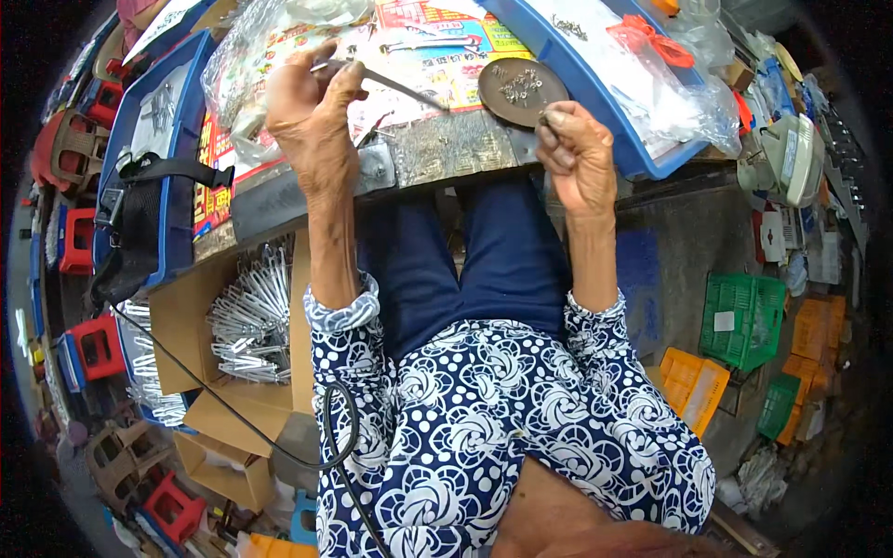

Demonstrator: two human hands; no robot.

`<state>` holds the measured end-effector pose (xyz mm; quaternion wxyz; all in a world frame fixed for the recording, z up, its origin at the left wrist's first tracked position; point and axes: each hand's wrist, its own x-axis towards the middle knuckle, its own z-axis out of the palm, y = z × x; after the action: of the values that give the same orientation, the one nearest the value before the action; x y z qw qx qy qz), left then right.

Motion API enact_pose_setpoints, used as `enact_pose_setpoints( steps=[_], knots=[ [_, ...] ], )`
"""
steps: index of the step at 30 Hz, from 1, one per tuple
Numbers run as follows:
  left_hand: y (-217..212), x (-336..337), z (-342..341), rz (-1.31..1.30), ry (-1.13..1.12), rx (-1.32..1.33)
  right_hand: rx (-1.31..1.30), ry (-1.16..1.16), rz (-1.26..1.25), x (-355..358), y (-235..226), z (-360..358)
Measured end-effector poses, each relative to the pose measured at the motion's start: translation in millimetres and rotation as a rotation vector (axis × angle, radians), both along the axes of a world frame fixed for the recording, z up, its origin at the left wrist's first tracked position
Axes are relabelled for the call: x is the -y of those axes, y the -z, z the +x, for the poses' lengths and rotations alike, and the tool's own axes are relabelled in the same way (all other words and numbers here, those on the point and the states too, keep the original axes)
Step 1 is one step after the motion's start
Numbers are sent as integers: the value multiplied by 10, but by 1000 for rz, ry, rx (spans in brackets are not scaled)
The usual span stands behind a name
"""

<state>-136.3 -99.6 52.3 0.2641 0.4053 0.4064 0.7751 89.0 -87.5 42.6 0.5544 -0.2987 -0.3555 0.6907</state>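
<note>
My left hand [316,121] is above the table, its thumb and fingers closed on a slim grey metal strip [406,89]. The strip's free end points right, toward a round brown dish [491,88]. Small shiny metal pieces [523,86] lie in the dish. At the dish's near right edge, my right hand [579,158] has its thumb and fingertips pinched together. Whatever sits in that pinch is too small to make out. More thin metal parts [433,43] rest on the printed paper behind the strip.
Blue trays [642,153] flank the work spot, the right one with a red plastic bag [651,42]. A black strap [177,169] hangs over the left tray [191,102]. Below the table's left side, a cardboard box [181,325] holds many metal parts [253,321]. Crates [742,321] stand right.
</note>
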Motion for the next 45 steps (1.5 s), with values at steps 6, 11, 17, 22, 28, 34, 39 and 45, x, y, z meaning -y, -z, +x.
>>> enact_pose_setpoints(
  steps=[6, 11, 17, 22, 28, 34, 39, 45],
  knots=[
    [232, 177, 198, -167, 419, 490, 86, -9, 82, 120, -50, -103],
    [452, 371, 532, -302, 719, 683, 116, -89, 57, 170, 129, -214],
    [527, 401, 630, -344, 825, 742, 163, -155, 92, 183, 354, -219],
    [586, 394, 655, -343, 852, 726, 148, -171, 67, 243, 414, -225],
    [613, 425, 657, -376, 830, 725, 181, -173, 117, 273, 406, -244],
    [569, 477, 646, -358, 916, 813, 160, -195, 106, 252, 473, -212],
    [643, 488, 668, -282, 1022, 945, 127, -190, 105, 297, 459, -220],
    [627, 544, 697, -305, 994, 927, 124, -177, 155, 354, 377, -254]
  ],
)
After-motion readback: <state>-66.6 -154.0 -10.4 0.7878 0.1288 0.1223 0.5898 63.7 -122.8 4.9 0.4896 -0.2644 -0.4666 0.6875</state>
